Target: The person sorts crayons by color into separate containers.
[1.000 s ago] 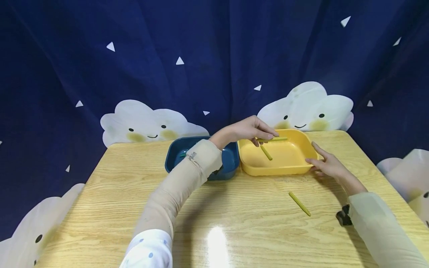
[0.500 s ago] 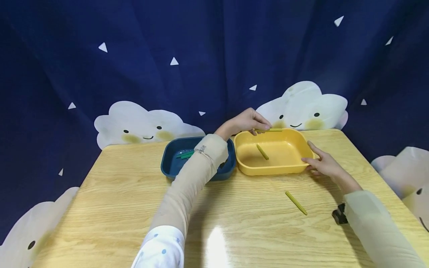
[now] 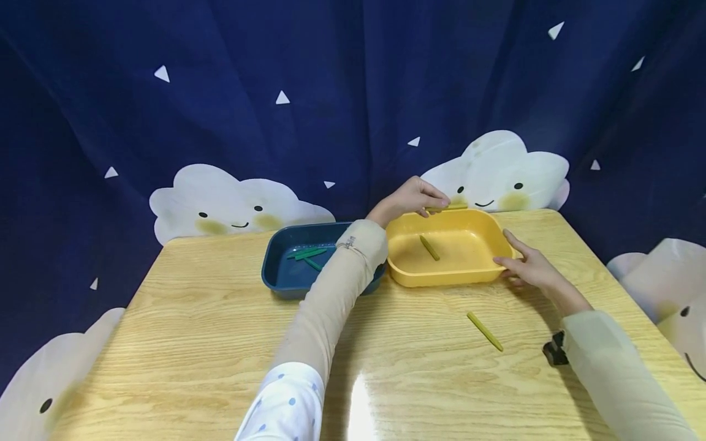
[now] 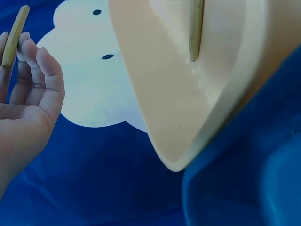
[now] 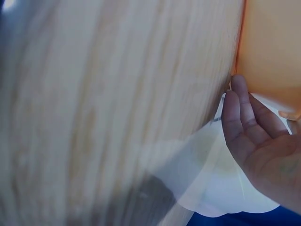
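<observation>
My left hand pinches a yellow crayon above the far rim of the yellow tray. In the left wrist view the same crayon stands between thumb and fingertips, clear of the tray. A second yellow crayon lies inside the tray, toward its left. At the tray's right end, my right hand holds the rim, its thumb at the edge and the other fingers against the outer wall. Another yellow crayon lies on the table in front.
A dark blue tray stands against the yellow one's left side, partly hidden by the left forearm. Several green crayons lie in it. Behind the wooden table hangs a navy curtain with cloud shapes.
The left hand has lifted its crayon from over the tray's middle to above its far rim. Its forearm has swung right, uncovering more green crayons. The right hand keeps its hold.
</observation>
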